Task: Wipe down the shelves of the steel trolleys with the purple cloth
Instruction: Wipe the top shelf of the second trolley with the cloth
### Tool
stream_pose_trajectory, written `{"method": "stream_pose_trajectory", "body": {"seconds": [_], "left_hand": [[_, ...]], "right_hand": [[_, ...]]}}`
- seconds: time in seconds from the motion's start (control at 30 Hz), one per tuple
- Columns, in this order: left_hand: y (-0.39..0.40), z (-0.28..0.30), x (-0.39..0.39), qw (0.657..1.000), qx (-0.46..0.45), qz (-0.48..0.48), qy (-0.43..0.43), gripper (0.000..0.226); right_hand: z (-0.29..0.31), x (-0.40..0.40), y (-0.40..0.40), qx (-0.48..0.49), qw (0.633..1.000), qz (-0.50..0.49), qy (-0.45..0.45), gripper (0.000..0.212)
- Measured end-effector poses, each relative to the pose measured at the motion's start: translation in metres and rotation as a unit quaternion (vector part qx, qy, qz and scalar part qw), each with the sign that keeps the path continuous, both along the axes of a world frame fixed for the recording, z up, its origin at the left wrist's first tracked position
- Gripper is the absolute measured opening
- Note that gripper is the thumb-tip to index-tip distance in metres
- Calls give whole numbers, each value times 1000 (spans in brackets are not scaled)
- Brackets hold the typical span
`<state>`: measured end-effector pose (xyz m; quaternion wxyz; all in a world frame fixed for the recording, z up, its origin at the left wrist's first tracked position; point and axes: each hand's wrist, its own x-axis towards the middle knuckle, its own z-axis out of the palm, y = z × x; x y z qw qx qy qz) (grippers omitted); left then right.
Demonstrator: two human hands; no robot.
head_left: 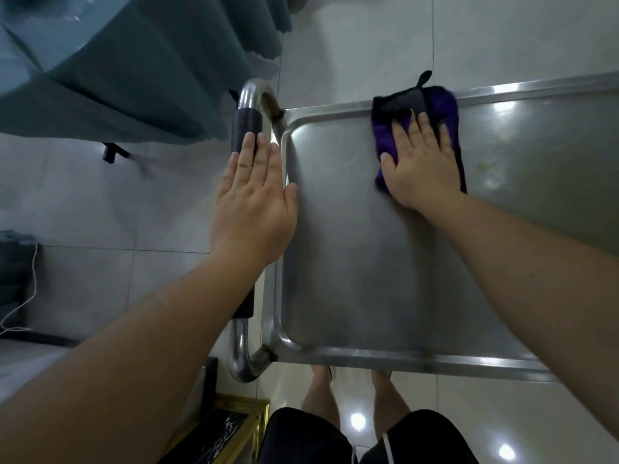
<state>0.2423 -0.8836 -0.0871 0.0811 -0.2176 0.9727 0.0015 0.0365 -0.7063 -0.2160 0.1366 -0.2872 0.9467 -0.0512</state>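
Right now the right hand (422, 162) lies flat, fingers straight and a little spread, pressing the folded purple cloth with its black edging (417, 128) onto the top shelf of the steel trolley (368, 262). The cloth sits at the far edge of the shelf, touching the raised rim, left of the middle. The left hand (255, 195) is also flat and grips nothing; its fingers point away over the left rim, the fingertips (248, 142) reaching the black foam sleeve on the curved steel push handle (246, 125). It probably steadies the trolley, though whether the palm bears on the rim is hard to tell from this angle.

To do this step well, keep the palm weight even so the whole cloth stays in contact, and draw it in straight, overlapping strokes from the far rim toward the near one. Work the cloth into the rounded corners, where grime would gather. A yellowish stain on the shelf (485, 167) lies just right of the cloth and likely needs firmer, repeated passes. The bracing hand matters: on the glossy grey tiled floor (335, 45) the trolley could roll.
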Motion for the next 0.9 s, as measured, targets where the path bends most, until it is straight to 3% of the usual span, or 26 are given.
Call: {"method": "stream_pose_trajectory", "body": {"seconds": [0.33,0.47,0.6,0.9], "left_hand": [[0,-5,1,1000,-20,-11,6,66],[3,-3,0,1000,-27,-10,-3,68],[3,0,1,999,-39,-12,-14,66],[-2,-6,2,998,-58,-22,-20,65]], "right_hand": [[3,206,178,-3,999,38,18,70],[4,239,220,7,998,63,8,69],[-3,202,207,6,996,82,29,70],[-10,8,114,26,999,22,31,78]]}}
